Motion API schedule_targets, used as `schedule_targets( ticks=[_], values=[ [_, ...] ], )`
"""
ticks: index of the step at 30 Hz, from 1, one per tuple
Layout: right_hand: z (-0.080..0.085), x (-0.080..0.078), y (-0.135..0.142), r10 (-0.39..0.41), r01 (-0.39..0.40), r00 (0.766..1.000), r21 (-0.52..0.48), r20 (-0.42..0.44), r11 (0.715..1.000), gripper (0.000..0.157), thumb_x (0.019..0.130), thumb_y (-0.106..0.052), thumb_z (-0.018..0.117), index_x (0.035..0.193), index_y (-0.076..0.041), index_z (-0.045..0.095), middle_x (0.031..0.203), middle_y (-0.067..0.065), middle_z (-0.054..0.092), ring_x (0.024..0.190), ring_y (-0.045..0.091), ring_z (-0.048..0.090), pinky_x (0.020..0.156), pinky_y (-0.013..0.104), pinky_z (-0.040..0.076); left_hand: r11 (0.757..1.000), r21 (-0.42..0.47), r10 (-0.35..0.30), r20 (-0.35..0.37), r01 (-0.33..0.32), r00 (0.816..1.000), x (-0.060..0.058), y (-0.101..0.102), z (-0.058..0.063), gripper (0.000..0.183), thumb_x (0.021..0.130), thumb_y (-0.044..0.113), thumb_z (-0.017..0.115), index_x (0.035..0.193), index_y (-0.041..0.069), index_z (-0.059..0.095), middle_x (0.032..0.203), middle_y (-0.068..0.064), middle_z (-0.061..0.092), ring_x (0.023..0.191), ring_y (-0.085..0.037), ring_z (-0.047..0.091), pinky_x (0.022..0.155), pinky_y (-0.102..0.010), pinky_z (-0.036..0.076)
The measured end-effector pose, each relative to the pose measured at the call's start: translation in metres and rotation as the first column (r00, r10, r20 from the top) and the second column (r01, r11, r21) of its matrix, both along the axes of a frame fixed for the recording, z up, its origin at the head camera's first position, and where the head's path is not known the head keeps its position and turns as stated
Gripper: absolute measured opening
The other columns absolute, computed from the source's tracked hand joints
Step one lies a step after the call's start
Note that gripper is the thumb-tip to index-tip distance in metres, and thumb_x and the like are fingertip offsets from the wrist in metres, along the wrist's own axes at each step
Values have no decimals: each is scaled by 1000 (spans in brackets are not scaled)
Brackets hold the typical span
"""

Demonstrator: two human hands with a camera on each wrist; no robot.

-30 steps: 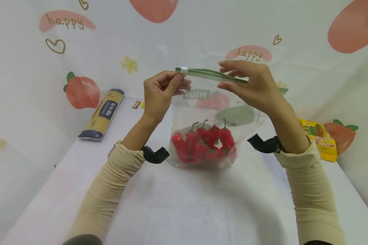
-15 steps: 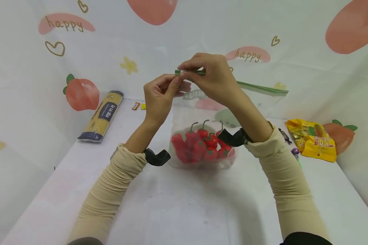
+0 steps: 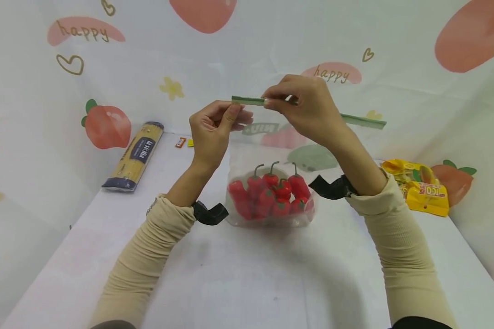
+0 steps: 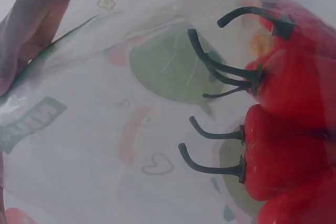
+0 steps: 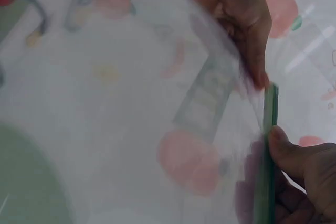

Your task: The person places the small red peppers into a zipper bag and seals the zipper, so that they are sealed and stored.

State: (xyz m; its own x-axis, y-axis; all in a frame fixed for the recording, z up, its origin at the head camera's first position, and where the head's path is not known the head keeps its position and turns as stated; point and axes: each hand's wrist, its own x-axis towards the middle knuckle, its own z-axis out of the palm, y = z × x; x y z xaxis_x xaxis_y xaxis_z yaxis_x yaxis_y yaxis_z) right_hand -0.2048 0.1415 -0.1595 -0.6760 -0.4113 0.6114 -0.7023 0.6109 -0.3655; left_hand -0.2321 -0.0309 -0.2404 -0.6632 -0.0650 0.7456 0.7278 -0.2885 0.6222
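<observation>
A clear slider zip bag (image 3: 247, 153) hangs upright at the middle of the table, its bottom on or just above the surface. Several red peppers (image 3: 267, 196) with dark curved stems fill its lower part; they loom large in the left wrist view (image 4: 289, 140). My left hand (image 3: 211, 130) pinches the bag's top left corner between thumb and fingers. Along the green zip strip (image 3: 249, 100), my right hand (image 3: 306, 107) pinches a short way to the right. The right wrist view shows the right thumb (image 5: 283, 145) pressed on the strip. The slider is hidden by the right fingers.
A pack of spaghetti (image 3: 136, 155) lies at the back left. Near it are a small orange wrapper (image 3: 180, 142) and a yellow one (image 3: 190, 143). Behind the right arm lies a yellow candy bag (image 3: 424, 189). A printed cloth (image 3: 230, 55) hangs behind the table.
My right hand first moved left to the slider beside my left hand, then slid right along the strip. The slider no longer shows at the left corner. My left hand has stayed put.
</observation>
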Motion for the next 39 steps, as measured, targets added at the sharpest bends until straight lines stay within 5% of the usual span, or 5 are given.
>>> schedule_targets(
  ticks=[7, 21, 29, 35, 39],
  values=[
    [-1, 10, 40, -121, 121, 993, -47, 15, 992, 13, 80, -8, 70, 91, -6, 74, 86, 8, 69, 71, -3, 56, 66, 11, 46, 1000, 7, 30, -21, -30, 999, 0, -2, 2, 17, 87, 4, 60, 87, -13, 63, 73, 7, 71, 66, -19, 69, 61, -35, 58],
    [-8, 27, 117, -272, 269, 960, -63, -61, 961, 13, 77, 0, 69, 90, 3, 72, 74, -30, 56, 66, -8, 53, 65, 2, 44, 993, 97, 66, 16, -67, 998, -2, -19, 1, 10, 87, 3, 60, 84, -3, 66, 73, 4, 72, 66, -16, 69, 61, -29, 58],
    [-10, 25, 121, -369, 368, 928, -36, -57, 929, 15, 81, -7, 68, 92, 2, 71, 77, -30, 53, 71, -11, 48, 73, 1, 39, 988, 140, 52, 71, -61, 996, -6, -22, 0, 9, 87, 4, 59, 83, 3, 67, 72, 3, 71, 65, -14, 69, 60, -25, 57],
    [-9, 23, 74, -146, 156, 980, 64, -136, 986, 31, 77, -3, 72, 107, 0, 66, 97, 9, 69, 87, -16, 49, 83, 6, 40, 991, 120, -57, 58, 49, 997, 2, -26, -2, 9, 86, 9, 62, 84, 3, 68, 76, -1, 72, 68, -16, 69, 62, -26, 58],
    [-9, 21, 41, -56, 70, 986, 89, -154, 994, 17, 80, -6, 69, 96, -1, 70, 85, 8, 70, 76, -13, 51, 69, 8, 41, 989, 75, -137, 98, 130, 986, 8, -37, -9, 36, 84, 33, 61, 99, 1, 66, 83, 0, 73, 77, -15, 69, 67, -25, 57]
  ],
)
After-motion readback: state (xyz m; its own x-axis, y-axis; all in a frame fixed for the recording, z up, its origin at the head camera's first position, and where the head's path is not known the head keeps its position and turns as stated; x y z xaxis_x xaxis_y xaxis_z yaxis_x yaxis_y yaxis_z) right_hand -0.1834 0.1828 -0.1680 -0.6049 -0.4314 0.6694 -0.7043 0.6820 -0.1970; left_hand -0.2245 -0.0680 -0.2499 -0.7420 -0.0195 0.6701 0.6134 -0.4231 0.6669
